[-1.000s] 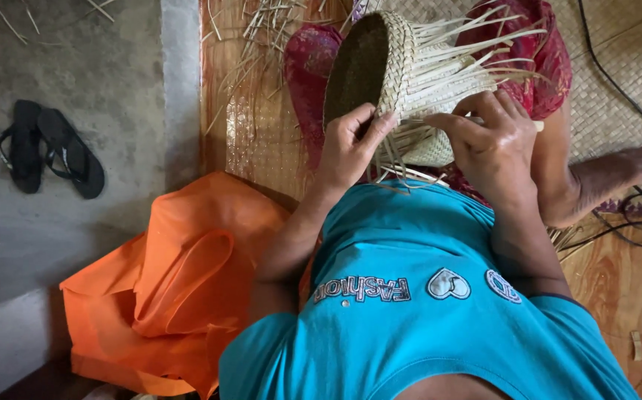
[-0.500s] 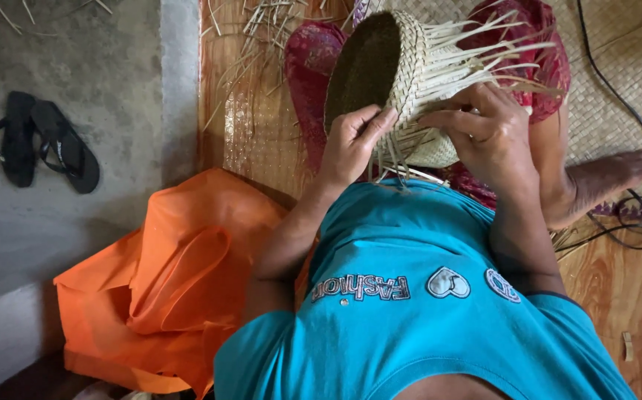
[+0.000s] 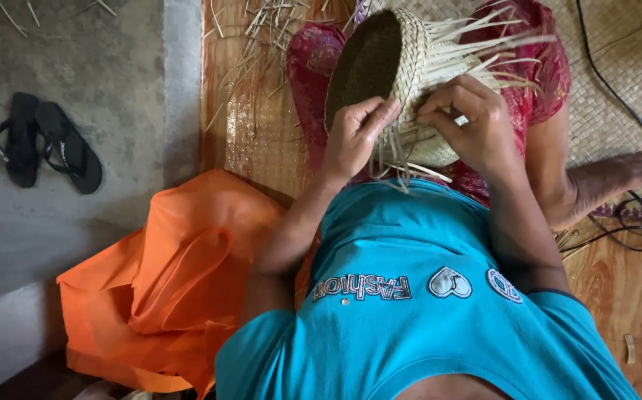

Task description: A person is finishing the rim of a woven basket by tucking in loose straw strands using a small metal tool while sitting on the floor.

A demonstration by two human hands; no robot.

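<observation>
A half-woven straw basket (image 3: 402, 70) rests tilted on my lap, its dark round base facing left and loose pale strands sticking out to the right. My left hand (image 3: 354, 137) grips the basket's lower rim, fingers on the woven edge. My right hand (image 3: 473, 122) is closed over the weave on the right side, pinching loose strands. I sit cross-legged in a teal shirt and red patterned cloth.
An orange fabric bag (image 3: 169, 285) lies at my left side. Black flip-flops (image 3: 43, 148) sit on the grey concrete floor at left. Loose straw strips (image 3: 261, 30) litter the woven mat (image 3: 258, 126). Black cables (image 3: 632, 222) run by my bare foot (image 3: 606, 181) at right.
Both hands have shifted slightly along the basket's rim, working the strands. The view has drifted a little; the basket stays on my lap.
</observation>
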